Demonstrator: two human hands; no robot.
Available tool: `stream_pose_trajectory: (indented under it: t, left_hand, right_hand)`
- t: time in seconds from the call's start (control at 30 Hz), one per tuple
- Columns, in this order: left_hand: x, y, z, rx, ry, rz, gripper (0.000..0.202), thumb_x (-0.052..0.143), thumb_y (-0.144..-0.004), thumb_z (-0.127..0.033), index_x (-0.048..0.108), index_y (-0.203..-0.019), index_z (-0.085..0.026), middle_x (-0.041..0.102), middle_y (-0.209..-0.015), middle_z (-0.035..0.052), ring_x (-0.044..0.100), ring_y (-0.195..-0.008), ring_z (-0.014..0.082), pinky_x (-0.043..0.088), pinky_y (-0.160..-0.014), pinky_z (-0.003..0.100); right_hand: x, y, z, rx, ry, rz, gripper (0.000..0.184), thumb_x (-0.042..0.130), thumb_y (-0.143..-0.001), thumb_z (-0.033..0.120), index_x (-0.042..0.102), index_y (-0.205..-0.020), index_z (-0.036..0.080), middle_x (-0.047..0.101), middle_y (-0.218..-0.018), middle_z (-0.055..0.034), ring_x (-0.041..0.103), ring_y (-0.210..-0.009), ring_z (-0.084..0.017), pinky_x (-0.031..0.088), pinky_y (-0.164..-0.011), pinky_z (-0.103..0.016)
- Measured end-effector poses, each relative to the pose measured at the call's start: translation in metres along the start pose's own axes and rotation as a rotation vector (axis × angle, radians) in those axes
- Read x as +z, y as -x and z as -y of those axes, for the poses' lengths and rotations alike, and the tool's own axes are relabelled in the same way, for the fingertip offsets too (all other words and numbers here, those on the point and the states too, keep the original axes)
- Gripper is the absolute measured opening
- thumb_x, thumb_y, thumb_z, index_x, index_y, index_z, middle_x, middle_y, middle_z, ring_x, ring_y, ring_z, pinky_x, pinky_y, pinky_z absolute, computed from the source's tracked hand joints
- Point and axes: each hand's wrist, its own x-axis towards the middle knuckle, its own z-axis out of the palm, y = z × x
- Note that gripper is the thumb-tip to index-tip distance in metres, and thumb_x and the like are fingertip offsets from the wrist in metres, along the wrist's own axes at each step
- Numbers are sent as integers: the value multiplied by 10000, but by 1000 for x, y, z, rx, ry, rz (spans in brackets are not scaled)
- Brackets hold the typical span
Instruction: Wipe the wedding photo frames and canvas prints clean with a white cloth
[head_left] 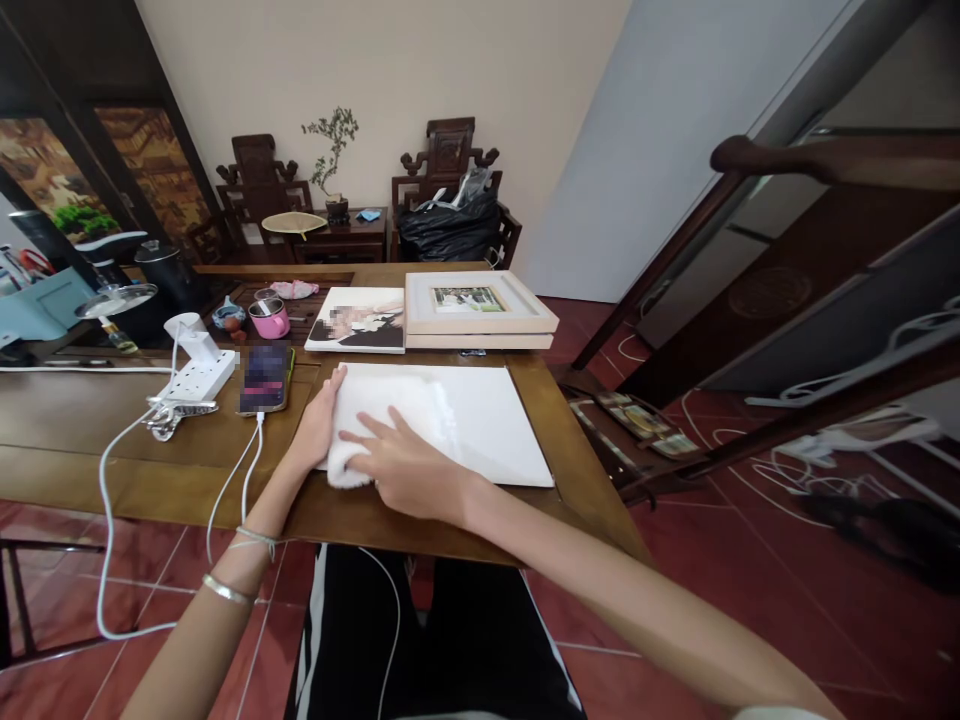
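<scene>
A large white panel [480, 420] lies flat on the wooden table [90, 440] in front of me. My right hand [405, 465] presses a white cloth [375, 410] onto the panel's near left part, fingers spread flat over the cloth. My left hand [319, 420] rests flat against the panel's left edge, thumb up, fingers hidden under the cloth's edge. Bracelets circle my left wrist.
Behind the panel lie a photo print [360, 320] and stacked white picture frames [476, 310]. A phone [264, 380] on a cable, a white power strip [199, 375], a pink cup [268, 318] stand at left. Carved chairs and a black bag [450, 225] sit at the back.
</scene>
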Motion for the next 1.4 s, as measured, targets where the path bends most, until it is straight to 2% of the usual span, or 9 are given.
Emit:
stream_pose_trajectory:
  t: [0.13,0.33,0.53,0.73,0.87,1.0,1.23,1.33,1.4]
  left_hand:
    - [3,3,-3,-2,-70,28,634,129,-971,-477,425,-1393,-109,403,-1472,93,337,-1384,201,222,-1162,375]
    - [10,3,1,91,-211,108,579,176,-969,-457,512,-1320,-142,450,-1439,103,336,-1384,210,215,-1157,421]
    - [10,0,9,171,-303,154,465,326,-931,-329,518,-1310,-141,437,-1449,117,331,-1387,241,221,-1148,480]
    - [5,1,10,247,-345,175,444,369,-905,-279,527,-1304,-166,460,-1434,102,375,-1358,264,235,-1150,481]
    - [6,1,12,226,-352,178,484,357,-916,-311,494,-1334,-110,457,-1430,144,351,-1373,260,211,-1156,476]
    - [7,2,13,199,-356,189,498,312,-934,-331,475,-1348,-105,393,-1475,144,298,-1402,242,193,-1160,465]
    - [6,3,10,197,-362,201,495,310,-928,-308,465,-1348,-97,384,-1479,151,287,-1406,241,198,-1156,466]
    - [7,3,10,195,-367,204,498,317,-926,-310,460,-1352,-95,379,-1482,149,285,-1407,237,200,-1157,457]
    - [7,3,10,191,-372,205,505,317,-928,-314,458,-1354,-82,379,-1481,154,283,-1408,235,189,-1161,447]
  right_hand:
    - [-10,33,10,-115,-62,45,437,402,-749,5,650,-1063,181,548,-1354,-83,337,-1353,-297,251,-1081,-575]
    - [-27,49,-15,189,-34,73,441,415,-744,26,626,-1098,184,649,-1133,-143,510,-1212,-279,363,-1007,-443]
    - [-30,0,-68,294,-126,-61,461,366,-725,28,614,-1085,173,693,-949,-96,618,-895,-247,424,-741,-294]
    - [-26,-64,-77,193,-184,-113,402,369,-770,56,630,-1049,182,673,-1126,-63,584,-1008,-220,391,-826,-265]
    - [-28,-77,-81,215,-190,-109,406,369,-799,73,634,-1093,164,664,-1165,-84,581,-1033,-230,391,-857,-277]
    - [-35,-48,-98,276,-180,-98,453,384,-801,86,605,-1192,141,613,-1270,-94,548,-1127,-250,380,-926,-300]
    - [-33,48,-133,472,-125,-161,477,361,-787,79,604,-1195,115,626,-1228,-128,561,-1106,-293,403,-935,-373]
    - [-26,81,-121,526,-115,-153,478,365,-746,60,617,-1146,128,694,-987,-116,627,-945,-285,459,-835,-365]
    - [-20,99,-99,505,-98,-122,496,357,-711,33,618,-1117,145,690,-955,-107,634,-951,-287,475,-825,-379]
